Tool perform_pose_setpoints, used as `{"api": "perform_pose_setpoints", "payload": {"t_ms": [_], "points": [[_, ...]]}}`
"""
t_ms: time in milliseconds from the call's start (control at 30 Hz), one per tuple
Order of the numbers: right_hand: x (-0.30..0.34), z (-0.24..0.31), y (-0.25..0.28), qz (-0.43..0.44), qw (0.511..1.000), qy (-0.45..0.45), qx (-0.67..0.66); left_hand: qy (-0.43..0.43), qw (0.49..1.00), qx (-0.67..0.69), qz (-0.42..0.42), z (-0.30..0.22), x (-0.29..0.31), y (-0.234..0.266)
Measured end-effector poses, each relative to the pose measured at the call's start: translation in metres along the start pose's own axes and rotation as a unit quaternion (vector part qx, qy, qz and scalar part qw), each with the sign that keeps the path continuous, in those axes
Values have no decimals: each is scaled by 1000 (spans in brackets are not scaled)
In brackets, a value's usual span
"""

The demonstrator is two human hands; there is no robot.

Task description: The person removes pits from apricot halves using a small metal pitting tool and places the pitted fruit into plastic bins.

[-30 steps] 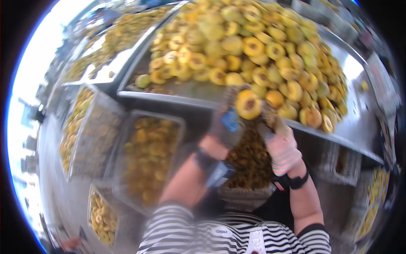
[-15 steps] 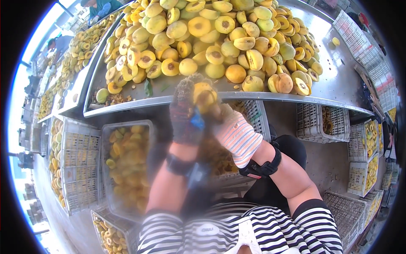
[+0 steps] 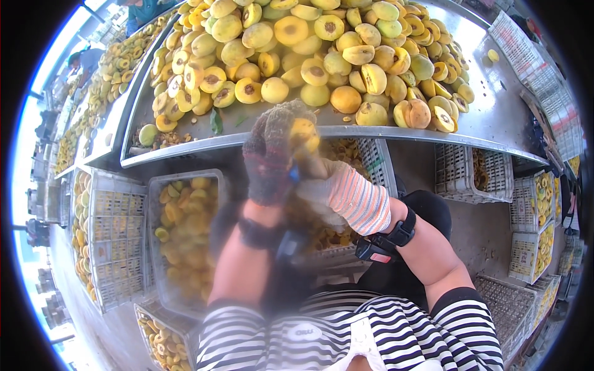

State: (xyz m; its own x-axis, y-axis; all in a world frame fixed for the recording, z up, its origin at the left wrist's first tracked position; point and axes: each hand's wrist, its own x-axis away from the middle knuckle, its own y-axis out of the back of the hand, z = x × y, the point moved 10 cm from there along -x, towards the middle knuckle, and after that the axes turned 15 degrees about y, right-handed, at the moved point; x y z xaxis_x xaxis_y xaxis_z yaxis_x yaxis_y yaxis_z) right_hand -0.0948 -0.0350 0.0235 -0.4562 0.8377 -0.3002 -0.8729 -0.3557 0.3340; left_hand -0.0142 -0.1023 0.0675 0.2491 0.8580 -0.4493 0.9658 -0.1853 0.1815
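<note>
- Fruit [image 3: 305,135]: dark-centred face, plainly visible one second ago, is now largely covered; a yellow part shows in the grip.
- Left hand [image 3: 272,154]: fingers now lie farther over the fruit.
- Right hand [image 3: 342,190]: moved from right of the grip to its lower right.

I'm standing in what looks like a fruit-processing workshop: a broad metal table [image 3: 492,102] carries a heap of yellow fruit [image 3: 309,71], many cut in half, slatted plastic crates [image 3: 117,241] of more fruit crowd the floor [image 3: 486,247] around it, and a co-worker [image 3: 143,13] in teal is by a second laden table [image 3: 106,141].
</note>
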Motion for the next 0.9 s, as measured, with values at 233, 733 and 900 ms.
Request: {"api": "perform_pose_setpoints", "payload": {"t_ms": [233,733,900], "points": [[9,-16,-20,-101,923,-163,-334,83,993,-37,77,3,-4,-9],[23,-10,-41,-1,893,-252,-373,-231,834,-497,62,-5,35,-23],[39,3,-31,-3,855,-254,-452,77,990,-28,118,22,9,2]]}}
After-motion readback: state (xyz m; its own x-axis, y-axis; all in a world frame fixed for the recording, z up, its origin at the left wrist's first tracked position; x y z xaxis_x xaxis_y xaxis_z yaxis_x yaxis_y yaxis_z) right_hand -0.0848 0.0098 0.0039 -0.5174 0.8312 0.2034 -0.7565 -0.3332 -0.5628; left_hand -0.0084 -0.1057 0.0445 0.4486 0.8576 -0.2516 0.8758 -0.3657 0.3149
